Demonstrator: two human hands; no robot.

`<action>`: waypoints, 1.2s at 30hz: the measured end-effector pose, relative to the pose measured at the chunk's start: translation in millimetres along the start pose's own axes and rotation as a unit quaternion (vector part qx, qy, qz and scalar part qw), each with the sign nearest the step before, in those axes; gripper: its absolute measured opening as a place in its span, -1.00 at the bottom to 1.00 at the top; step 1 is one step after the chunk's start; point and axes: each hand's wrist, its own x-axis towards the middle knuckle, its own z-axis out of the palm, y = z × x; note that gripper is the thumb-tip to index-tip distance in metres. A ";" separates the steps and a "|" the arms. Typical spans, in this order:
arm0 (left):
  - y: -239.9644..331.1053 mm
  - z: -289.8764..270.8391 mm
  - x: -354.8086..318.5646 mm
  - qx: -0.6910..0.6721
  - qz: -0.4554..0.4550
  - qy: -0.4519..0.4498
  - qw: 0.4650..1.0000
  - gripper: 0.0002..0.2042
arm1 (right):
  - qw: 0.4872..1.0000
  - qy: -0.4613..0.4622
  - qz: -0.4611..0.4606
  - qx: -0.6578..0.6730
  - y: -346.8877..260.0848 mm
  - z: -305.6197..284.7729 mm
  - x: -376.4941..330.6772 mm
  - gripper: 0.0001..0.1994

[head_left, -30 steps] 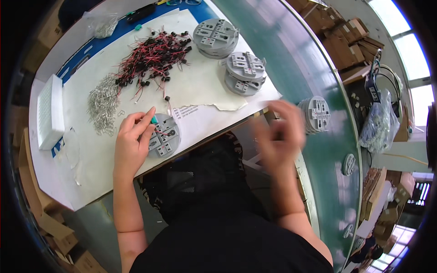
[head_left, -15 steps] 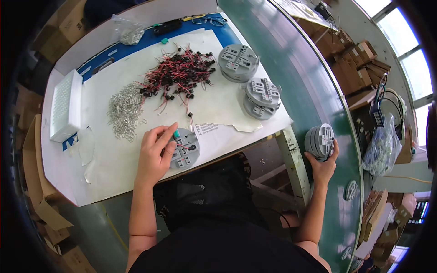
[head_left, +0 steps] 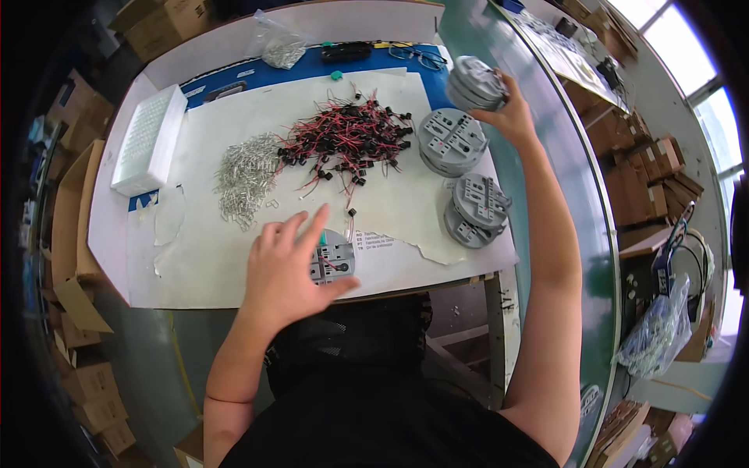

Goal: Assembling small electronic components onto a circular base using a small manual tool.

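While my right hand (head_left: pixel 511 117) grips a round grey module (head_left: pixel 476 82) up at 1 o'clock, my left hand (head_left: pixel 287 265) lies open on another (head_left: pixel 334 261).
Clear bag (head_left: pixel 282 48) at 11 o'clock holds small metal bits; white tray (head_left: pixel 148 140) at 10, contents too blurry to tell.

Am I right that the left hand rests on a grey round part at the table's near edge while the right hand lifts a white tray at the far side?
Not quite: the head view shows the right hand holding a grey round part, not the white tray, which lies untouched at the table's left. The left hand does rest on a grey part.
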 end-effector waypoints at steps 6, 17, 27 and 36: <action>29.9 2.6 10.6 0.125 -0.070 -0.217 0.965 -0.02 | 0.984 -0.149 -0.064 -0.069 21.4 32.8 29.9 0.03; -39.3 39.6 -48.2 -0.253 -0.031 0.115 0.960 0.07 | 0.972 -0.154 0.174 0.036 -177.8 -55.4 -109.6 -0.57; -68.1 14.3 -44.7 -0.173 0.002 -0.005 0.985 0.06 | 0.932 -0.346 -0.054 -0.096 -245.2 94.3 -213.2 -0.73; -67.4 31.5 -49.2 -0.212 -0.003 0.057 0.976 0.08 | 0.896 -0.424 -0.018 -0.129 -250.4 108.9 -206.6 -0.68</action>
